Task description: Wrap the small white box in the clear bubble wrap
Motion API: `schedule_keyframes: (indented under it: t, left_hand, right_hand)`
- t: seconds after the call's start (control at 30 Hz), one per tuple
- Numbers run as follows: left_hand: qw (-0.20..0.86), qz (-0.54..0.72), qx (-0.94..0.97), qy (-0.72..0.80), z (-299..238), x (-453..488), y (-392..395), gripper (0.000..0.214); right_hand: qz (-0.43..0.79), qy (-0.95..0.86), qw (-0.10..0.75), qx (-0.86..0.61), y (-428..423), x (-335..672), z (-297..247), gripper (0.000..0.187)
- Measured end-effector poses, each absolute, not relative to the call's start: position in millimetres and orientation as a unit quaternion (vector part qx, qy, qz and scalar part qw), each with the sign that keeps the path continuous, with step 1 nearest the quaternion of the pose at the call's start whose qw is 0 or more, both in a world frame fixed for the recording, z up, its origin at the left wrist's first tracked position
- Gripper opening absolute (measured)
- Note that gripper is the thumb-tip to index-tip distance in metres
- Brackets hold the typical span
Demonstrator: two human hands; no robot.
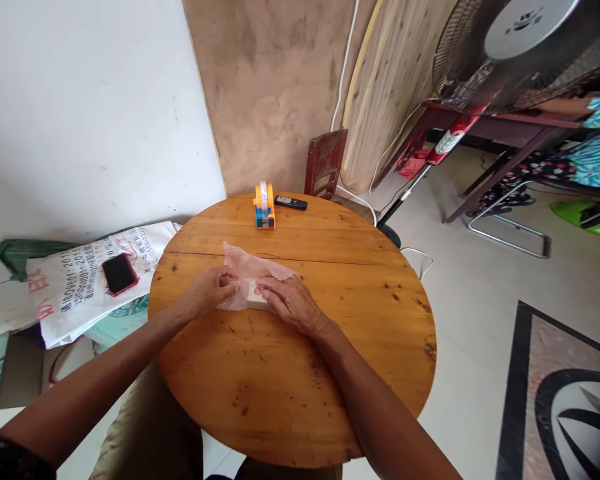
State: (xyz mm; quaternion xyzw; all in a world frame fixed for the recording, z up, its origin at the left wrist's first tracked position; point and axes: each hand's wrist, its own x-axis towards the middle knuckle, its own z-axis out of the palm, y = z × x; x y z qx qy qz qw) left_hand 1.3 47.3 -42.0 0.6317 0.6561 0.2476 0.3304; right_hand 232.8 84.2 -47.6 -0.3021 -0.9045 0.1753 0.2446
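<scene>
A thin, pinkish see-through sheet, like bubble wrap [249, 262], lies spread on the round wooden table [370, 320]. On its near part rests a small whitish box [255, 298], partly covered by my right hand [295, 301]. That hand lies over the box from the right, its fingers bent around the top and side. At the left edge of the sheet, my left hand [212, 288] has its fingers curled, with thumb and fingertips closed on the wrap. The far edge of the sheet stands up a little, crumpled.
Toward the table's far edge stand an orange and blue tape dispenser [265, 208] and a black remote-like device [291, 202]. A phone [120, 274] lies on white sacks at the left. Behind are a red chair [325, 163] and a standing fan [515, 53]; a person sits at the right.
</scene>
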Motion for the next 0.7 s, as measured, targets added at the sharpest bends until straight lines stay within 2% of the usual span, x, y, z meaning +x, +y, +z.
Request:
schedule_keyframes:
  t: [0.1, 0.2, 0.33, 0.47, 0.7]
  left_hand:
    - [0.222, 0.198, 0.646, 0.703, -46.2, 0.8, 50.1, 0.042]
    - [0.209, 0.179, 0.647, 0.712, -43.3, -4.8, 47.5, 0.052]
    - [0.326, 0.151, 0.575, 0.735, -28.1, -10.8, 38.4, 0.058]
    - [0.454, 0.156, 0.455, 0.75, -12.6, -12.8, 28.0, 0.053]
    - [0.538, 0.224, 0.327, 0.744, -5.9, -9.7, 17.8, 0.056]
  right_hand:
    - [0.198, -0.905, 0.249, -0.283, 85.2, 233.4, -46.3, 0.032]
    - [0.205, -0.901, 0.245, -0.292, 85.4, 233.7, -45.8, 0.032]
    - [0.199, -0.9, 0.248, -0.298, 84.8, 233.3, -45.9, 0.034]
    - [0.198, -0.899, 0.242, -0.308, 84.9, 233.0, -46.5, 0.034]
    - [0.19, -0.899, 0.246, -0.308, 86.1, 233.0, -47.6, 0.035]
